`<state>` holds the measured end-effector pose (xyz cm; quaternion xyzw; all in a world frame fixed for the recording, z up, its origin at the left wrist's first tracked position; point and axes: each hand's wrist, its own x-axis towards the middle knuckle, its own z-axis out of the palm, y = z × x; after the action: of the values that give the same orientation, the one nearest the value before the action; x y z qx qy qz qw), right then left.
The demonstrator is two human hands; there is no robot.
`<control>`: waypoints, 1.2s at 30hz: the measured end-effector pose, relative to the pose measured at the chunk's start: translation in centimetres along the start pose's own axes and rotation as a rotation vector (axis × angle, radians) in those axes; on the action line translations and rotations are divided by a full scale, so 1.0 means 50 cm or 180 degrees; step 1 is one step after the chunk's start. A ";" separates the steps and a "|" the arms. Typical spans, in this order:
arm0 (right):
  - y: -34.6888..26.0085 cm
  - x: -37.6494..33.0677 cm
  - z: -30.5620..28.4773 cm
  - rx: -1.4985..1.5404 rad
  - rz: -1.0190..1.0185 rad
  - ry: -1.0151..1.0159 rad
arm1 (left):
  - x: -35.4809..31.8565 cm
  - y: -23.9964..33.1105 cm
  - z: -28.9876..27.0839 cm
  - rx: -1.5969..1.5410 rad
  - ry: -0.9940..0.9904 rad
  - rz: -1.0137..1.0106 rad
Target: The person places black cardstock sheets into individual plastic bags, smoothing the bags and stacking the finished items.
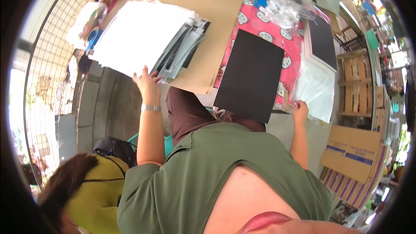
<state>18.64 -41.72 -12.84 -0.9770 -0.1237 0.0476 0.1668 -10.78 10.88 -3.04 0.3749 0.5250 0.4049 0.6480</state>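
My left hand (146, 81), with a metal-banded watch on its wrist, rests with fingers spread at the near edge of a stack of white sheets (138, 34). Clear plastic sleeves and dark pieces (184, 47) stick out along the stack's right side. My right hand (300, 112) is closed, its fingertips pinched at the near left corner of a pile of clear plastic sleeves (315, 89); whether it grips a sleeve or something smaller cannot be made out. Between my hands a black board (250, 73) lies on the table, its near end over my lap.
Large brown paper (216, 30) lies beneath the white stack. A pink patterned cover (292, 52) bears crumpled clear plastic (284, 8). Another black board (323, 41) lies at the right. Cardboard boxes (351, 151) stand at lower right. Another person in yellow-green (97, 190) is close at my left.
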 end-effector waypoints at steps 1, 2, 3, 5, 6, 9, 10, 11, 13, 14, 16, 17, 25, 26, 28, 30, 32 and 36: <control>0.013 -0.006 -0.004 0.0207 0.0227 -0.0180 | -0.022 -0.002 -0.001 0.0333 0.0162 0.0160; 0.012 -0.007 -0.009 0.0388 0.0018 0.0301 | -0.045 -0.008 -0.002 0.0668 0.0302 0.0322; -0.006 -0.002 -0.018 0.0544 -0.0180 0.0797 | -0.068 -0.014 0.000 0.0928 0.0153 0.0563; -0.070 0.021 -0.046 0.0180 -0.1240 0.1977 | -0.136 -0.010 0.019 0.1435 -0.0035 0.0863; -0.048 0.034 -0.031 0.0030 -0.1260 0.1694 | -0.151 -0.025 0.024 0.1413 -0.0401 0.0945; -0.026 0.053 -0.028 0.0415 -0.0589 0.0895 | -0.169 -0.086 0.045 0.1253 -0.1083 0.1002; -0.036 0.054 -0.034 0.0686 -0.0267 0.0629 | -0.174 -0.095 0.056 0.1110 -0.1316 0.0985; -0.059 0.047 -0.057 0.0896 -0.0253 0.0775 | -0.179 -0.103 0.062 0.0976 -0.1528 0.0958; -0.052 0.057 -0.077 0.1126 -0.0478 0.1057 | -0.197 -0.110 0.080 0.0875 -0.1747 0.1056; -0.049 0.061 -0.082 0.1240 -0.0579 0.1193 | -0.209 -0.106 0.085 0.1009 -0.1834 0.1029; -0.053 0.056 -0.072 0.0899 -0.1112 0.1082 | -0.227 -0.099 0.094 0.1261 -0.1991 0.0996; -0.060 0.050 -0.060 0.0475 -0.1357 0.0923 | -0.231 -0.106 0.098 0.1239 -0.2049 0.0992; -0.099 0.048 -0.037 0.1772 -0.0198 0.0888 | -0.263 -0.128 0.123 0.1187 -0.2853 0.0682; -0.121 0.040 -0.042 0.1773 -0.0311 0.0669 | -0.274 -0.121 0.130 0.1373 -0.3031 0.0267; -0.216 -0.005 -0.050 0.2251 -0.0547 0.0072 | -0.286 -0.127 0.149 0.1881 -0.3846 0.1224; -0.333 -0.076 -0.049 0.1903 -0.1615 -0.0564 | -0.316 -0.133 0.181 0.1829 -0.4262 0.1960; -0.451 -0.138 -0.104 0.2200 -0.1259 -0.1344 | -0.339 -0.145 0.192 0.1651 -0.4670 0.1266; -0.478 -0.096 -0.162 0.2699 -0.1078 -0.1185 | -0.337 -0.122 0.232 0.0843 -0.4346 -0.0963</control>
<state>9.72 -23.64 3.10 -0.7642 -0.2783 0.2397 0.5302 -0.61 -7.67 -0.33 0.5434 0.0929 -0.0820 0.8303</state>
